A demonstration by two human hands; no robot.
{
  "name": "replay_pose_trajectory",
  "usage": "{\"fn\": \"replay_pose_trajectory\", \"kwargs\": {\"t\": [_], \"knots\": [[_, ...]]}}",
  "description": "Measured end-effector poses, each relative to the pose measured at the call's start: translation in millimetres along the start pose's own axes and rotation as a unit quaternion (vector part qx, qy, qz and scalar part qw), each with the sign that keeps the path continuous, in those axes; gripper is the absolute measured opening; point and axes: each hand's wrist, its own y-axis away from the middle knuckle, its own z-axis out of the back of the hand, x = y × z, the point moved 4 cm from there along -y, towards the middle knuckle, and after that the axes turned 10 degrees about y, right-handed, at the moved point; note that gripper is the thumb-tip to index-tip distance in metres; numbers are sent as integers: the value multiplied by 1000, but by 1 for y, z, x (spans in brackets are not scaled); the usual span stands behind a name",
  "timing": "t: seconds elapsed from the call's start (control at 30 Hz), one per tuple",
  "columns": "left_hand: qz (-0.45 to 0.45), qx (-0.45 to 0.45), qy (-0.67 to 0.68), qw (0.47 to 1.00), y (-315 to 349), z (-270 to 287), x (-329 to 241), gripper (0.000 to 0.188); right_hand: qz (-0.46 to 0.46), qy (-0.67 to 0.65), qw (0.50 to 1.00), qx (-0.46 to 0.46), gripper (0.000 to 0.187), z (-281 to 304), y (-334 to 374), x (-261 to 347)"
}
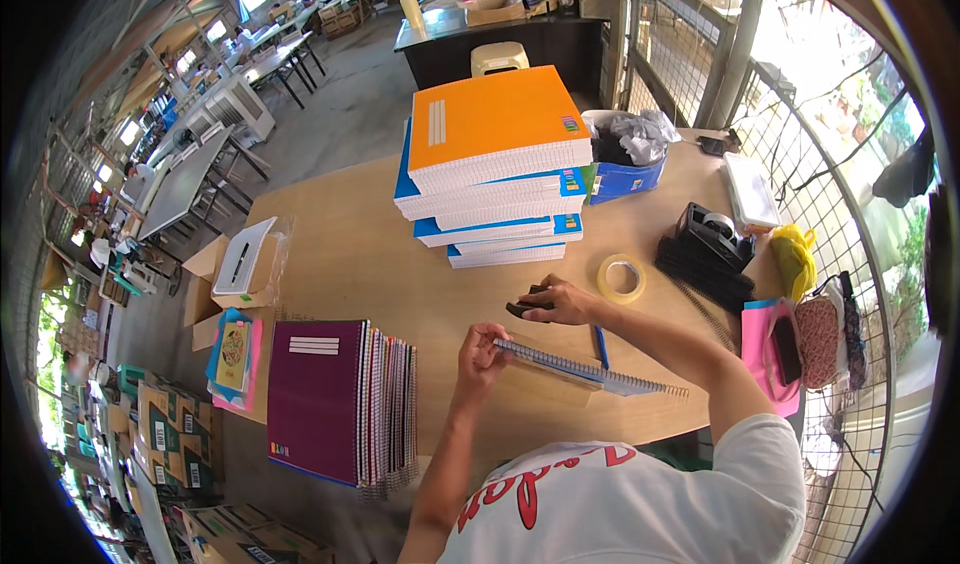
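Note:
My left hand [485,357] has its fingers closed on the upper left end of a spiral-bound notebook [560,366], which is held tilted with its coil edge up. The coil runs along this edge, and its loose end sticks out at the right. In my right hand [562,302] is a small black hand tool [528,308], just above the notebook's left end; the fingers cover much of it, so its exact kind is unclear. A blue pen [601,348] lies on the table behind the notebook. A roll of clear tape [641,280] lies beyond my right forearm.
A tall stack of unbound notebooks with an orange cover [500,114] stands at the table's far side. Purple coil-bound notebooks [315,394] are piled at left. Black coils [703,272], a tape dispenser [712,236] and a blue bin [628,179] line the right. Wire mesh [850,264] borders the table.

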Motion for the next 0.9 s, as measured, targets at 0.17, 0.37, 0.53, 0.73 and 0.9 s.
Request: {"fn": "replay_pose_trajectory", "kwargs": {"t": [0.17, 0.37, 0.53, 0.73, 0.9], "knots": [[41, 51, 26, 997, -1, 20, 11, 29, -204, 144, 965, -81, 66, -37, 58, -43], [-28, 73, 97, 992, -9, 1, 18, 24, -256, 320, 876, -254, 51, -74, 144, -67], [38, 40, 88, 995, -6, 8, 14, 21, -49, 13, 950, -309, 45, 20, 137, -18], [36, 34, 68, 996, -6, 0, 11, 30, 117, 183, 955, -200, 44, 131, 93, 127], [26, 21, 68, 997, -9, -12, 4, 50, 296, 462, 815, -187, 20, 126, 64, 171]]}}
